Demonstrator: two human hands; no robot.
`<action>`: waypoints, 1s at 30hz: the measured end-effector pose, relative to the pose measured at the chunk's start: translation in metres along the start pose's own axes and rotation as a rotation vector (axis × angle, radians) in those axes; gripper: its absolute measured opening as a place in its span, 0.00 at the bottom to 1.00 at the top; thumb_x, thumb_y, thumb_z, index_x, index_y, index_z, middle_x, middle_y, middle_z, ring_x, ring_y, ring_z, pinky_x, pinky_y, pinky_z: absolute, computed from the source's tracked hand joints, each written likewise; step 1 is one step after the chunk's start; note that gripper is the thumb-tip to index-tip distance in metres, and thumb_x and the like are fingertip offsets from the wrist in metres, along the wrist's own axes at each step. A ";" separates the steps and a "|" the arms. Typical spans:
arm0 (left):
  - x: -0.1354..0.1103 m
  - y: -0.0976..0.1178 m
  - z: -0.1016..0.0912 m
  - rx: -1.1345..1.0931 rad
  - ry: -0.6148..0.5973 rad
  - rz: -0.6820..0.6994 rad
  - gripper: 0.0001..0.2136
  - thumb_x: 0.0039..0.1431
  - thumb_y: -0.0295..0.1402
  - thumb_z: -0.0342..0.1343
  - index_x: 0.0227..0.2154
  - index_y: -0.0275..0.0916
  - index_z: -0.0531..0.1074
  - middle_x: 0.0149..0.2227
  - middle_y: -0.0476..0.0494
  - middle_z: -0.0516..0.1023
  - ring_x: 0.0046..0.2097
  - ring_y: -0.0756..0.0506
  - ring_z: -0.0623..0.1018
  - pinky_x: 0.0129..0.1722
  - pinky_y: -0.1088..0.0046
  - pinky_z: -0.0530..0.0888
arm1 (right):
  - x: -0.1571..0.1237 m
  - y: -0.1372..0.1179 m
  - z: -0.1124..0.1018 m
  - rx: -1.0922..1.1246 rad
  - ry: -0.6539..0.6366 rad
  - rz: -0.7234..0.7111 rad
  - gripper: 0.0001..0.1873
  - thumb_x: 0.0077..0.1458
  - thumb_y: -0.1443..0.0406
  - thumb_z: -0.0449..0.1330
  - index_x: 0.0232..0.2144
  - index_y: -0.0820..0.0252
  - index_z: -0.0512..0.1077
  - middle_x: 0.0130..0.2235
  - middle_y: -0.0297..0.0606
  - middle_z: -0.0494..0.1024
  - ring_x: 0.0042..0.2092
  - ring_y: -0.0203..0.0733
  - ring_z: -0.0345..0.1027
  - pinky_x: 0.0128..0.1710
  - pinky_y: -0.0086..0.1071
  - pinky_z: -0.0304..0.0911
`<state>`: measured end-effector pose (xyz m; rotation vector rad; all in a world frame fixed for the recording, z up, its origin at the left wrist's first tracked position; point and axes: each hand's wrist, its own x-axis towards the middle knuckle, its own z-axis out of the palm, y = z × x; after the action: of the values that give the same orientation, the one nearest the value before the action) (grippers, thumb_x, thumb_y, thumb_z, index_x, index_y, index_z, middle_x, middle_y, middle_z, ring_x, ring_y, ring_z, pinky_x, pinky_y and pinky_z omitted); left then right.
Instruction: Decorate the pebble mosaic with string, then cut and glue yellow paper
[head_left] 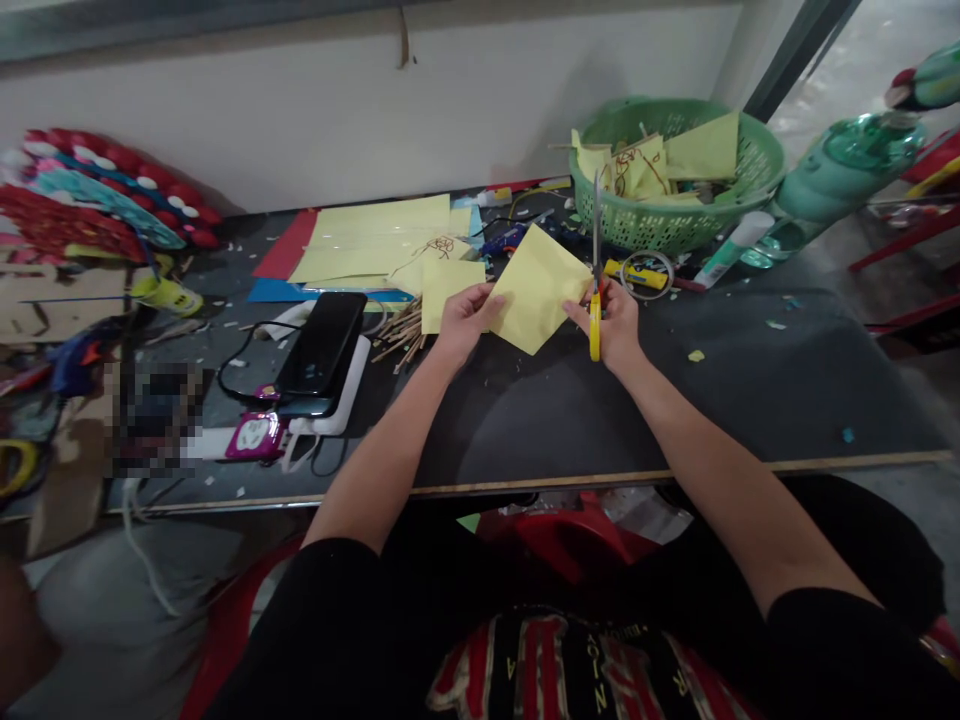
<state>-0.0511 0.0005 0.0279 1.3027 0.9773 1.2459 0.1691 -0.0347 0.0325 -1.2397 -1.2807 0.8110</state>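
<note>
2 bare forearms reach from the near edge toward the far middle, converging.

Left arm: runs far and to the right, black short sleeve at the upper arm, wrist straight.

Left hand: back of hand up, thumb and fingers pinched on the left corner of a yellow paper.

Right arm: runs far and to the left, more of it in view.

Right hand: back toward the camera, fingers curled through the handle of scissors, blades pointing far.

Hands level with each other, near but not touching, both raised off the surface.
</note>
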 end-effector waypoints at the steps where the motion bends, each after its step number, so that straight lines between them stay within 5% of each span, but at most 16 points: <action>1: 0.000 0.001 0.000 0.029 -0.013 -0.003 0.17 0.45 0.47 0.69 0.34 0.40 0.80 0.33 0.44 0.84 0.33 0.46 0.80 0.36 0.67 0.79 | -0.001 0.000 0.000 -0.014 -0.004 -0.002 0.26 0.42 0.46 0.65 0.31 0.53 0.58 0.31 0.33 0.64 0.34 0.39 0.61 0.37 0.39 0.65; 7: 0.005 -0.007 -0.012 0.077 0.068 0.034 0.19 0.50 0.52 0.64 0.34 0.40 0.77 0.33 0.43 0.82 0.33 0.47 0.78 0.34 0.69 0.76 | -0.004 -0.012 -0.007 0.153 -0.152 0.074 0.26 0.46 0.45 0.66 0.31 0.56 0.60 0.29 0.31 0.67 0.25 0.31 0.55 0.24 0.30 0.56; 12: 0.019 -0.015 -0.038 0.078 0.208 0.107 0.24 0.49 0.60 0.60 0.28 0.41 0.70 0.26 0.47 0.73 0.30 0.48 0.71 0.32 0.69 0.71 | -0.004 -0.020 -0.020 0.402 -0.661 0.364 0.33 0.49 0.32 0.49 0.30 0.56 0.60 0.25 0.33 0.67 0.19 0.30 0.51 0.16 0.29 0.52; 19: 0.026 -0.019 -0.056 0.251 0.258 0.172 0.25 0.51 0.58 0.59 0.20 0.42 0.57 0.23 0.51 0.56 0.27 0.49 0.60 0.30 0.69 0.64 | -0.014 -0.012 -0.015 0.464 -1.125 0.356 0.46 0.46 0.25 0.41 0.33 0.62 0.67 0.26 0.36 0.69 0.22 0.33 0.58 0.19 0.30 0.60; 30: 0.032 -0.019 -0.068 0.342 0.327 0.223 0.23 0.54 0.56 0.56 0.20 0.42 0.58 0.23 0.51 0.58 0.29 0.47 0.62 0.33 0.68 0.66 | -0.012 -0.008 -0.021 0.586 -1.161 0.474 0.47 0.47 0.25 0.34 0.31 0.60 0.64 0.24 0.33 0.65 0.21 0.33 0.56 0.26 0.34 0.67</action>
<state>-0.1125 0.0436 0.0084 1.5320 1.3505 1.5448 0.1862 -0.0521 0.0400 -0.5254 -1.4184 2.2697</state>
